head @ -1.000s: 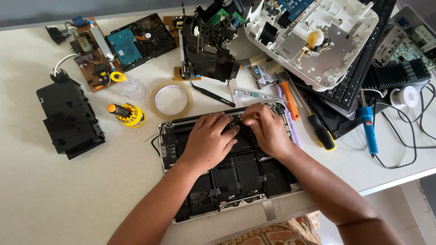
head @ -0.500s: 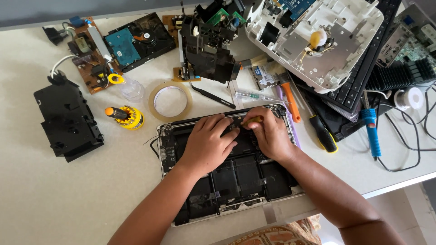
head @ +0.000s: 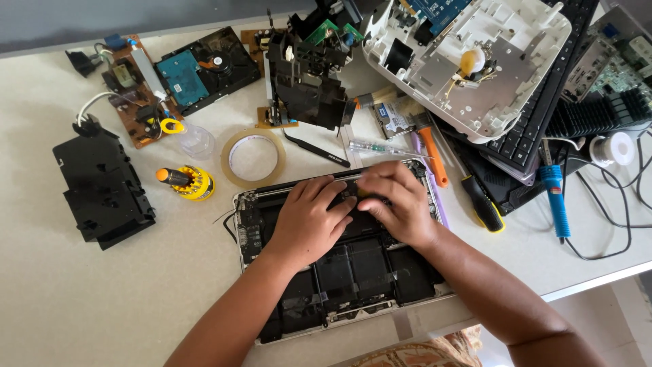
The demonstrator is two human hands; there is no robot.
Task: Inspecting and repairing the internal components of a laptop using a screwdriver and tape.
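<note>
- Two bare hands rest inside an opened laptop [head: 339, 272] at the table's near edge.
- Left hand [head: 309, 221] lies flat, fingers spread, holding nothing.
- Right hand [head: 397, 204] curls over the upper edge; its grip cannot be told.
- Tape roll [head: 252, 158] and screwdrivers crowd behind; bare tabletop [head: 122, 299] opens leftward.

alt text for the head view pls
Both hands, left hand and right hand, press on the upper inside of an opened laptop on a cluttered table. Nearby lie a tape roll, screwdrivers and circuit boards.
</note>
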